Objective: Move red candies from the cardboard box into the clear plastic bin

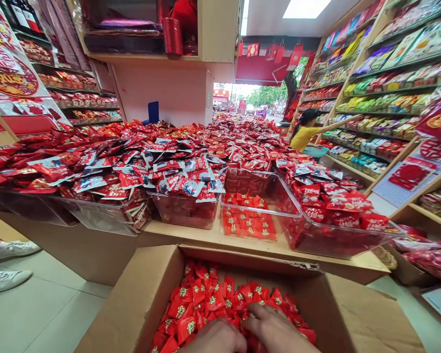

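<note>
Both my hands are down in an open cardboard box (367, 314) at the bottom of the view, among small red packets (213, 300) with gold print. My left hand (220, 337) has its fingers bent down into the packets, and their tips are hidden. Close on its right, my right hand (272, 327) rests on the packets with its fingers partly spread and curved. Behind the box, a clear plastic bin (294, 208) holds flat rows of red packets (246, 223) on its bottom.
Other clear bins heaped with red and white packets (191, 179) flank the part-filled bin on a wooden counter (191, 238). A person in a yellow top (304, 137) reaches toward the right shelves. Someone's white shoes (7, 279) show at the left.
</note>
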A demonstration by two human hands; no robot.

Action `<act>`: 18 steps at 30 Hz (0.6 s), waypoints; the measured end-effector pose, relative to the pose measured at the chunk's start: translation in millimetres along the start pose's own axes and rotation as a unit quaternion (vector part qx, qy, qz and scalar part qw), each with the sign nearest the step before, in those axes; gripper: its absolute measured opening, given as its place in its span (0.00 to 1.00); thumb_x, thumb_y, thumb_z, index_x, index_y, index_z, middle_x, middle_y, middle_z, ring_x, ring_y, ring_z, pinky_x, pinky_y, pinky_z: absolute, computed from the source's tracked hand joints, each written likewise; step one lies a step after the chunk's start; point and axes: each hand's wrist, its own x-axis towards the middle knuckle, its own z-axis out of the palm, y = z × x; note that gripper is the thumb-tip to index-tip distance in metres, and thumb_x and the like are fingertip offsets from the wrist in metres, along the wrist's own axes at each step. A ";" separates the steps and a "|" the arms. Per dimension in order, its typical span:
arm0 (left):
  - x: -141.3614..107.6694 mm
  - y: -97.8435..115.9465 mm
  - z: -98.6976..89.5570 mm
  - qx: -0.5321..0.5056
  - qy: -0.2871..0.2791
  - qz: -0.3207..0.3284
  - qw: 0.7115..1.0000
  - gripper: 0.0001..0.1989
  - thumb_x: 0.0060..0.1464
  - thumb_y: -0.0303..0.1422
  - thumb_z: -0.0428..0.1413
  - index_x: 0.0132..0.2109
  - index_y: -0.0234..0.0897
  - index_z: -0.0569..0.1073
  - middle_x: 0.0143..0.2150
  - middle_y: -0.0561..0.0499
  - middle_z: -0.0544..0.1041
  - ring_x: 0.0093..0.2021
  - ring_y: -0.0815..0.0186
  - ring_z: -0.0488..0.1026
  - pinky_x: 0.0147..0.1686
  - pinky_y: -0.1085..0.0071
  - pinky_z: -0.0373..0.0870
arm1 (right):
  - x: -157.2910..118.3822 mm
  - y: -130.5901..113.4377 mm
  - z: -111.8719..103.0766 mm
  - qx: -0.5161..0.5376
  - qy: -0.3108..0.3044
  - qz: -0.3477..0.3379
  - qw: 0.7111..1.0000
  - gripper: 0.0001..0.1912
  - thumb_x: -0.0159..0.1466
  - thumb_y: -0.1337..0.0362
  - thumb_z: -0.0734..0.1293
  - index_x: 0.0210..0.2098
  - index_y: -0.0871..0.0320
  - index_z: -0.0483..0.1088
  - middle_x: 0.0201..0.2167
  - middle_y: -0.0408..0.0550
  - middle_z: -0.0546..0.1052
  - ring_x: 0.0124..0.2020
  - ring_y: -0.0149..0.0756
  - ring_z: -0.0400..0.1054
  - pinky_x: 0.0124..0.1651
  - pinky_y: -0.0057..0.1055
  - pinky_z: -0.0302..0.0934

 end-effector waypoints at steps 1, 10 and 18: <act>0.9 3.8 -2.4 -0.012 0.010 -0.006 1.000 0.04 0.35 0.27 0.55 0.23 0.41 0.69 0.22 0.58 0.67 0.24 0.69 0.60 0.25 0.74 0.54 | 1.8 -1.4 1.2 0.010 0.014 0.002 1.000 0.16 0.47 0.70 0.63 0.36 0.53 0.71 0.44 0.51 0.69 0.42 0.44 0.64 0.42 0.34 0.56; 10.2 63.6 -31.7 -0.457 0.222 -0.091 0.857 0.09 0.40 0.26 0.50 0.23 0.39 0.55 0.22 0.59 0.70 0.19 0.74 0.62 0.21 0.76 0.58 | -3.3 -10.4 -13.8 0.126 0.103 0.032 0.986 0.14 0.49 0.77 0.56 0.29 0.59 0.70 0.30 0.48 0.73 0.34 0.35 0.65 0.37 0.28 0.55; 12.6 65.2 -30.8 -0.556 0.253 -0.035 0.791 0.18 0.38 0.28 0.61 0.37 0.37 0.61 0.33 0.52 0.76 0.30 0.71 0.71 0.32 0.72 0.66 | 2.4 -17.3 -27.3 0.516 0.178 0.051 0.836 0.14 0.59 0.54 0.56 0.32 0.59 0.63 0.24 0.43 0.66 0.24 0.32 0.62 0.27 0.29 0.60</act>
